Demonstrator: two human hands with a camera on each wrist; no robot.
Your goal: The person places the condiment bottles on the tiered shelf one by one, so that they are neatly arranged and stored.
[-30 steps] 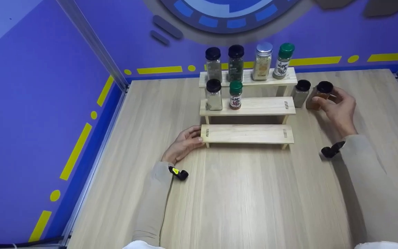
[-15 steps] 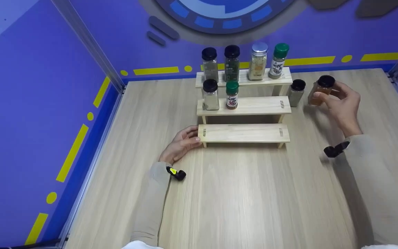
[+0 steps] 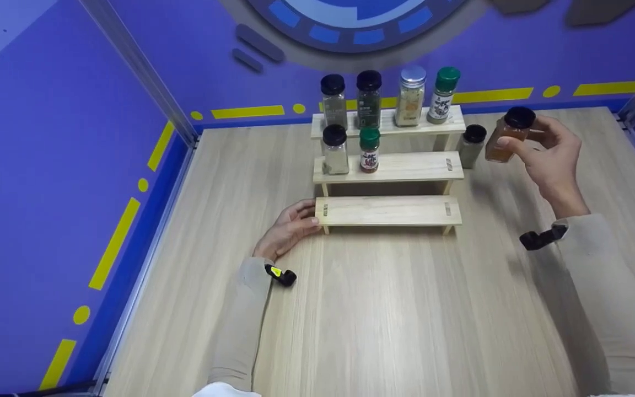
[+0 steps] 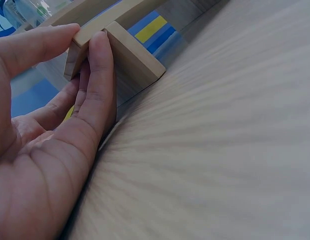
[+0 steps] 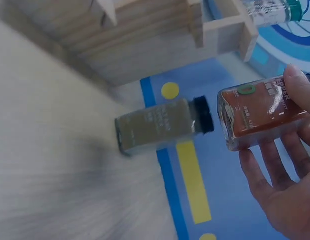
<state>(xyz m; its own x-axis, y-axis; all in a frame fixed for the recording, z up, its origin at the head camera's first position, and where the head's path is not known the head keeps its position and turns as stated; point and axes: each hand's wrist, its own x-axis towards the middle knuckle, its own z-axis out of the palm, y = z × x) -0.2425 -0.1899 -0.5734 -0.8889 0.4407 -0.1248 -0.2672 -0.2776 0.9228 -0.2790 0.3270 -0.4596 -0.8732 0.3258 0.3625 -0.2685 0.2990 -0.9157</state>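
Observation:
My right hand (image 3: 557,154) holds a glass spice jar (image 3: 507,140) with a black cap and red-brown powder, lifted off the table and slightly tilted. In the right wrist view the thumb and fingers grip the jar (image 5: 262,112) from opposite sides. My left hand (image 3: 287,229) pinches the left end of the lowest step of a three-step wooden spice rack (image 3: 389,211). The left wrist view has the thumb and fingers around the rack's end (image 4: 132,55). A second black-capped jar (image 3: 472,148), with grey-green contents, stands on the table right of the rack.
On the top step stand two black-capped jars (image 3: 369,102), a silver-capped jar (image 3: 410,102) and a green-capped jar (image 3: 442,99). The middle step bears a black-capped jar (image 3: 335,154) and a small green-capped jar (image 3: 369,154). A blue wall (image 3: 273,94) rises behind the table.
My right hand has raised the red-brown spice jar from beside the grey-green one, up and slightly to the right. The left hand keeps its place on the rack.

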